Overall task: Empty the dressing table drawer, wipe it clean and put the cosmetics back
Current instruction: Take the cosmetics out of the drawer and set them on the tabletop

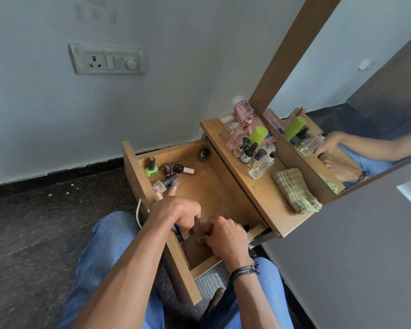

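Reaching into the near end of the open drawer (226, 186), we have both hands down among the last of the cosmetics. Our left hand (178, 213) curls its fingers over a dark item (179, 231) against the drawer's near left wall and appears to grip it. Our right hand (226, 236), just beside it, bends its fingers toward the drawer floor, and we cannot tell whether they pinch anything.

A green nail polish bottle (151, 169), two dark red nail polish bottles (173, 168) and a few small pieces sit in the far left corner, with one small dark pot (204, 153) apart at the back. A cluster of bottles (252, 148) stands on the table top (266, 198) before the mirror (365, 91), and a folded cloth (294, 188) lies near them.

With the cloth folded and the drawer partly stocked, we judge the emptying step to be in hand, though restocking cannot be ruled out. If so, the next move calls for lifting the gripped item clear of the drawer wall and setting it among the bottles on the table top without toppling them, then going back for the corner group.
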### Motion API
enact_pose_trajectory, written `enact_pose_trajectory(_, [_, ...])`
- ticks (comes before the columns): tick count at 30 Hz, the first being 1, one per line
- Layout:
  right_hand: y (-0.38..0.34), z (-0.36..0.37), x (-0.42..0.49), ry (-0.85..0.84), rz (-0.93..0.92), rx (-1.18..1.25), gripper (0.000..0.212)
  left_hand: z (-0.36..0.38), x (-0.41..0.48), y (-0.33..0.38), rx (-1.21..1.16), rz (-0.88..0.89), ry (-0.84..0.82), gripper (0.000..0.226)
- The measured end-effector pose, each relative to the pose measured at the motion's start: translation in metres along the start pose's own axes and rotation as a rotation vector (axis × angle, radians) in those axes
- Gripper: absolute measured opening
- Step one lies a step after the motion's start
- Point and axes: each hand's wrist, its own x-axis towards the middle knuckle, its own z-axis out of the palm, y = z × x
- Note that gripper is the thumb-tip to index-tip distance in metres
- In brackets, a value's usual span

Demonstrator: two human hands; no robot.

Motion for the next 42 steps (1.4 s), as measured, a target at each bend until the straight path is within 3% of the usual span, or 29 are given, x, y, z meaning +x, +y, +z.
enact_pose_trajectory(6, [-0.001,-0.005,-0.005,0.079,0.018,0.208,0.019,0.001,-0.002,0.0,0.035,-0.023,0.006,0.03])
enact_pose_trajectory(10, [0.002,-0.016,-0.006,0.2,0.1,0.608,0.016,0.001,-0.002,0.0,0.019,-0.038,0.013,0.023])
enact_pose_trajectory(15, [0.009,-0.046,-0.015,0.263,0.238,1.354,0.024,0.0,-0.007,0.002,-0.017,-0.05,0.014,0.026])
enact_pose_trajectory(22, [0.035,-0.086,-0.013,0.39,0.292,1.738,0.019,0.001,-0.004,0.004,-0.013,-0.04,-0.052,0.026])
enact_pose_trajectory(25, [0.045,-0.108,-0.008,0.505,0.195,1.694,0.023,0.002,-0.001,0.002,-0.011,-0.034,-0.046,0.028])
enact_pose_trajectory(30, [0.064,-0.139,0.014,0.771,0.229,1.149,0.022,0.002,-0.007,0.004,-0.02,-0.024,-0.028,0.033])
enact_pose_trajectory(33, [0.061,-0.159,0.028,0.868,0.179,0.938,0.028,0.002,-0.007,0.005,-0.027,-0.035,-0.004,0.03])
enact_pose_trajectory(42, [0.051,-0.159,0.049,0.75,0.147,0.77,0.038,-0.001,-0.011,0.006,-0.068,-0.02,0.011,0.022])
